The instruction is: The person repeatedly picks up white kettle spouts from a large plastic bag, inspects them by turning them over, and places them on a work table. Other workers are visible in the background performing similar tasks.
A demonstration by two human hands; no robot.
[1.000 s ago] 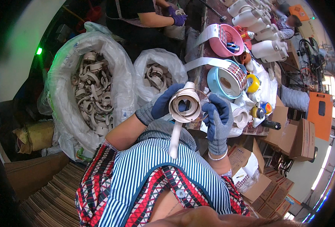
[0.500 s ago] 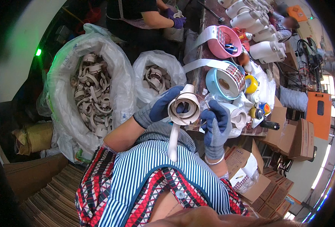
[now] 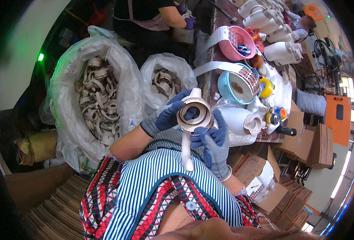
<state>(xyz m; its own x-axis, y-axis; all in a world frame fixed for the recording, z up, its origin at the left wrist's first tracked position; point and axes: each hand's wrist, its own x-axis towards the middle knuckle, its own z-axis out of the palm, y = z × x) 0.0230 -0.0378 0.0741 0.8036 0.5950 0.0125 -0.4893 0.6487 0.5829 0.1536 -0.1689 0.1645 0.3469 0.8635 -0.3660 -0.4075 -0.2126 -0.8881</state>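
A white plastic jug top [image 3: 202, 99] with a spout and a long curved handle is in front of my apron, its round opening facing up. My left hand [image 3: 170, 116], in a blue and grey work glove, grips it by the left side, with a fingertip showing through the opening. Fingers of my gloved right hand [image 3: 215, 144] pinch the lower right rim near the handle, the index finger raised. A thin metal ring was distinct earlier; now it is hard to tell from the rim.
A large plastic-lined sack [image 3: 67, 92] and a smaller plastic bag [image 3: 149, 66] hold similar tops. On the bench are a pink basin [image 3: 225, 50], a blue basin with a label roll [image 3: 249, 76], a white jug [image 3: 233, 120] and more jugs. A co-worker's gloved hand [image 3: 190, 23] works beyond.
My right hand has moved left and down onto the rim, and the thin ring now sits close against the top. A white jug on the bench is more exposed.
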